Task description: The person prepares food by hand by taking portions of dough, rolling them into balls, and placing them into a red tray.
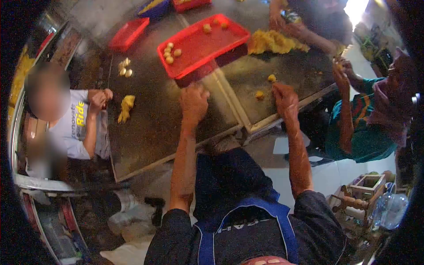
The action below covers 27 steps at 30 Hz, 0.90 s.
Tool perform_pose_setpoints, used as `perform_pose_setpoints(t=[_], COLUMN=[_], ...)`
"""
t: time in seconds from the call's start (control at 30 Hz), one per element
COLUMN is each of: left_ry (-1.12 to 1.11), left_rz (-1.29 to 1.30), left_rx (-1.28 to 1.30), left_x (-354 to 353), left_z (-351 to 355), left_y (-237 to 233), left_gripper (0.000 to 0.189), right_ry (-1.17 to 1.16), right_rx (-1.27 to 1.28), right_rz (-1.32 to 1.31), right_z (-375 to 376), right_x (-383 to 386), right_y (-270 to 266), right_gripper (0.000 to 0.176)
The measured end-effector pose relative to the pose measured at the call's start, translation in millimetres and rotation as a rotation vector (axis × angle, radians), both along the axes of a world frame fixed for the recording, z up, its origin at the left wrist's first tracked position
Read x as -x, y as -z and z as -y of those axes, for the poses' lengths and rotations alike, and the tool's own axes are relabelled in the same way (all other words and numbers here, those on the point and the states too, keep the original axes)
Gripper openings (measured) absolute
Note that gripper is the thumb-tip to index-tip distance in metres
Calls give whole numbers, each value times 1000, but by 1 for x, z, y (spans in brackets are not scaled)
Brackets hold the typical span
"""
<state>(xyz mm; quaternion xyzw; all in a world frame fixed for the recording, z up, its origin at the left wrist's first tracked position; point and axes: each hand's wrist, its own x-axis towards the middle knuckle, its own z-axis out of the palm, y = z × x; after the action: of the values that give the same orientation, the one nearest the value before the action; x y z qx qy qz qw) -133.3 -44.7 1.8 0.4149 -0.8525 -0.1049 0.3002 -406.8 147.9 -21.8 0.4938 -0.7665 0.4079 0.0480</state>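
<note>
My left hand (194, 104) is over the table just in front of a red tray (203, 48), its fingers curled closed. What it holds, if anything, is hidden. My right hand (286, 100) is farther right, also closed, fingers bent together. Just left of its fingertips lie a small yellow dough ball (259, 95) and another dough ball (271, 78), both on the table. Inside the tray, several pale round balls (168, 54) cluster at the left end, and a few yellowish balls (207, 28) sit toward the far right.
A yellow dough mass (274, 42) lies right of the tray. Dough pieces (126, 108) and pale balls (125, 70) are on the left, below another red tray (130, 34). Co-workers stand at the left (79, 119) and right (366, 119). A raised strip (229, 97) divides the tabletop.
</note>
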Motion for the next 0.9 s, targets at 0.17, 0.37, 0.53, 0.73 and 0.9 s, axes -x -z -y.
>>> perform_pose_setpoints(t=[0.17,0.37,0.53,0.73,0.9], left_ry=[58,108,80,91,151], left_rz=[53,-295,-379,-446,-215], left_rx=[-76,-241,-375,-465,-201], left_x=[-47,-53,-51,-65,-81], left_z=[-40,-40,-44,-35,-15], left_y=[40,22,10,19,33], left_gripper=[30,16,16,13,15], right_ry=[-25,-110,-64,-110,-137], right_rx=[76,-14,83,93,58], right_rz=[-138,-78,-255,-143,-141], right_z=[-6,-9,-7,-7,-7], right_x=[4,14,14,12,22], right_y=[9,21,30,26,27], right_gripper=[23,25,25,28,26])
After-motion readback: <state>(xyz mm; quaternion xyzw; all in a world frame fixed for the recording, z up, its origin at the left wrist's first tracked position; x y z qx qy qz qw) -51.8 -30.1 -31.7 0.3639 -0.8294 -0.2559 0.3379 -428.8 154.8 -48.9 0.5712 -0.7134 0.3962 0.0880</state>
